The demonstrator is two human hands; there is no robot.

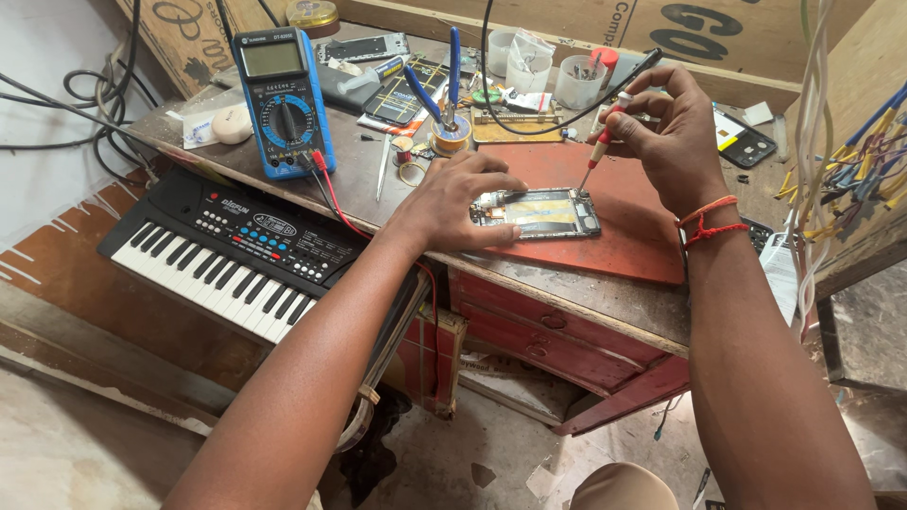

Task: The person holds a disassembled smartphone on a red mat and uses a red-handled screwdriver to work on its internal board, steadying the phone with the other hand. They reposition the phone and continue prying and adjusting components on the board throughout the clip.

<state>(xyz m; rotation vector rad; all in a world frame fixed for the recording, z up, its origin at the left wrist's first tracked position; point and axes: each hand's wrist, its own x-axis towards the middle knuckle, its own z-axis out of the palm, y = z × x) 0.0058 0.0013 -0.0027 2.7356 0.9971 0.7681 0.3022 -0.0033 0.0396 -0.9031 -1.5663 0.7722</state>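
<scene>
The opened phone (pixel 540 212) lies on a red mat (pixel 624 236) at the front of the worktop (pixel 359 175); the left hand (pixel 452 200) presses flat on the phone's left end, fingers spread, while the right hand (pixel 666 127) is pinched shut around a small red-handled screwdriver (pixel 599 148) whose tip stands at the phone's top right corner. This looks like screw work, so the next move calls for a steady, upright twist. Left of the phone stand a blue multimeter (pixel 282 99) and, lower, a black keyboard (pixel 231 250), in a cramped, wire-hung workshop corner.
</scene>
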